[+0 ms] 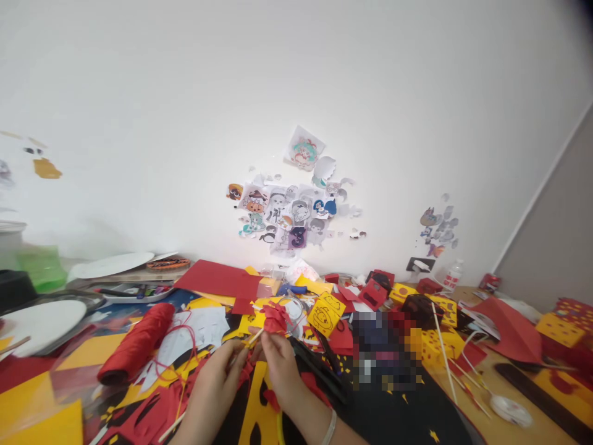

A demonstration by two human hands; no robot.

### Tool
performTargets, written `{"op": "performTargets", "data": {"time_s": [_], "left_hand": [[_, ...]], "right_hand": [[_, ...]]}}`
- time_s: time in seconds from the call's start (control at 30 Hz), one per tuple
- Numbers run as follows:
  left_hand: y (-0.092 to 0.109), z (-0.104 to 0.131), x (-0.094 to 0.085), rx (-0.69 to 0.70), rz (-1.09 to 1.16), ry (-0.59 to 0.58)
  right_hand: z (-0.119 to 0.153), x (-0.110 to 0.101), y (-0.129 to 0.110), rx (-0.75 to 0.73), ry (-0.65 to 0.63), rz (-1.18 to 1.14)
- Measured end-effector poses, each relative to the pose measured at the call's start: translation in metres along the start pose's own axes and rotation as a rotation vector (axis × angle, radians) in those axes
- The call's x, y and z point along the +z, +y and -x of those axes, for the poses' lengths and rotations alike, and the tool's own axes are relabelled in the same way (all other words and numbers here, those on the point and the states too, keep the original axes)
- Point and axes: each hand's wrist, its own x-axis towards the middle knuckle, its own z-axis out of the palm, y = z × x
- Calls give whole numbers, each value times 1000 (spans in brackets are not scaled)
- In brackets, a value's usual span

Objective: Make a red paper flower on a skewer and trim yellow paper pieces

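Note:
My left hand (221, 374) is closed, its fingertips pinching a thin pale stick (256, 337) near the middle of the table. Close beside it, my right hand (280, 364) is closed too, with its fingertips at the stick and a red paper piece shaped like a flower (275, 317). Whether the flower is fixed to the stick I cannot tell. Below the hands lie red paper cutouts (151, 411) and a yellow paper strip with cut-out holes (254, 411).
A big spool of red cord (138, 343) lies on the left. Yellow decorated boxes (327, 313) stand behind the hands. A black mat (393, 414) with yellow scraps spreads to the right, near a white tape measure (510, 410). A wall with stickers (300, 211) rises at the back.

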Motion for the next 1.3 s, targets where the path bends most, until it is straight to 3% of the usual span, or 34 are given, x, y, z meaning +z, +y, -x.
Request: {"op": "performTargets", "data": {"time_s": [0.07, 0.2, 0.53, 0.83, 1.07, 1.23, 1.3], "left_hand": [[-2, -3, -1, -119, 146, -59], [-2, -7, -6, -216, 343, -92], [0, -4, -8, -215, 366, -162], [3, -4, -12, -132, 278, -221], [9, 5, -13, 50, -38, -120], [1, 6, -11, 113, -5, -69], [1, 6, -11, 77, 30, -62]], "right_hand": [[-3, -3, 0, -5, -11, 8], [-4, -6, -10, -66, -46, 119], [-4, -11, -13, -204, -52, 348], [1, -14, -5, -205, 18, 366], [5, -10, -14, -163, 6, 349], [7, -12, -19, -144, -78, 282], [6, -14, -21, -185, -124, 262]]}}
